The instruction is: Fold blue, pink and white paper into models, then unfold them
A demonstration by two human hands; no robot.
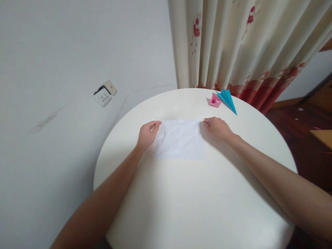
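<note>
Clamping left hand [148, 134] on the far left corner of the paper [181, 141], thumb and fingers together; spreading it, creased at its left side, over the middle of the table [168, 200]; pinching its far right corner with right hand [217, 128]; seeing farther right, near the curtain [220, 45], pink origami [214, 101] just beside a blue plane [228, 101].

The paper [181, 141] is between the left fingers [156, 123] and the right fingers [208, 121], with its far corners at their tips. The table [166, 204] is under them all. Past the right fingers, on the table, sits the fold [214, 101], with the plane [228, 100] just right of it. Farther back is the curtain [218, 41]. Left of the left fingers is the wall [59, 62], with the socket [103, 98] on it.
</note>
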